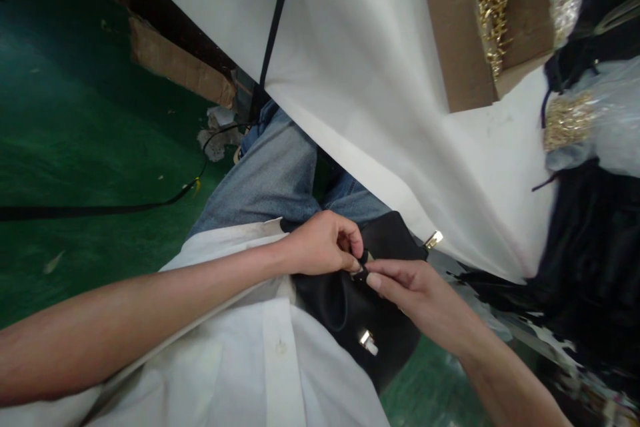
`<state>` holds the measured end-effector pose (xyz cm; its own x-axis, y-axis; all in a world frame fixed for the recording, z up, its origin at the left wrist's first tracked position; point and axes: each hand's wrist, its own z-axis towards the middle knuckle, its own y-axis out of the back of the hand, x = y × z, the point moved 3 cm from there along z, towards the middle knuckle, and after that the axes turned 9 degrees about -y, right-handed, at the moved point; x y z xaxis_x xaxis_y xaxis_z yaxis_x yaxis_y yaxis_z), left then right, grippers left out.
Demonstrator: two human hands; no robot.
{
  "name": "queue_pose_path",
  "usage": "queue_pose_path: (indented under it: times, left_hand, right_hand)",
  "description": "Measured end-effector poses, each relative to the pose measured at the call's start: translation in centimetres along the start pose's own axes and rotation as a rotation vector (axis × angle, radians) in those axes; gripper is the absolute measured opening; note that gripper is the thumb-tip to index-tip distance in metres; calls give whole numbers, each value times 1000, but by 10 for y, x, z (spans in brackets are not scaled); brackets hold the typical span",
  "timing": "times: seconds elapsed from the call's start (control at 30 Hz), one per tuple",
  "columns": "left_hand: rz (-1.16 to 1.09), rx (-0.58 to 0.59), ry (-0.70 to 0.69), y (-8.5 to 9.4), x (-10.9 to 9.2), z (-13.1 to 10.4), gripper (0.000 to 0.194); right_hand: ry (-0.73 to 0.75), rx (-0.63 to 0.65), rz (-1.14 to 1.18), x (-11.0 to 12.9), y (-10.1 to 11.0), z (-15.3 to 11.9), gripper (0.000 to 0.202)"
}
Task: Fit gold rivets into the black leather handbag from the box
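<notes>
Left hand (327, 243) and right hand (423, 290) both pinching a small black piece (362, 275), over black bag (325, 307).
Fingertips nearly meet on the piece; its exact form is too small to tell. Bag sits directly under both hands, metal clasp (369, 341) just below them in view. Open cardboard box (460, 40) well beyond the right hand, on white sheet (350, 47).

bag (350, 313) — smooth, perhaps leather | clasp (369, 341) — glossy metal | matt cardboard box (459, 37)

No readable text or labels.
</notes>
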<state>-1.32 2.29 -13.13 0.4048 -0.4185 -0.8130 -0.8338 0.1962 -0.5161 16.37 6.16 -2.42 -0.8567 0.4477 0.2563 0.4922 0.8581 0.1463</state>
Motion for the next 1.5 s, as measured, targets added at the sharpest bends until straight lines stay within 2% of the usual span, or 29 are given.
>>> queue_pose_path:
  times: [0.1,0.3,0.5,0.7,0.87,1.03,1.1,1.27,1.37,1.5]
  left_hand:
    - [45,-15,-4,-2,-5,-1,14]
    - [153,-55,-20,-8,-12,0,11]
    - [208,-68,-24,-9,-15,-1,10]
    - [193,-48,-2,-4,-7,-2,9]
    - [154,10,2,0,-1,-5,18]
    - [82,136,-3,4,1,-8,28]
    - [64,118,36,4,2,-9,31]
    - [121,-18,106,-7,4,-8,26]
    - [148,-32,104,-11,3,-6,24]
    - [138,-18,108,-7,3,-5,24]
  right_hand:
    - [-14,5,35,-4,4,0,48]
    - [-63,36,222,-23,-4,8,45]
    - [-8,-72,216,-37,-11,16,46]
    - [49,-156,71,-26,-19,15,47]
    - [90,-171,-23,-17,-19,13,46]
    - [102,-189,-65,-17,-17,13,45]
    - [92,-187,-52,-16,-18,13,44]
    - [68,-180,-19,-10,-19,11,46]
    - [58,-140,28,-12,-16,11,50]
    - [44,-82,63,-16,-12,13,55]
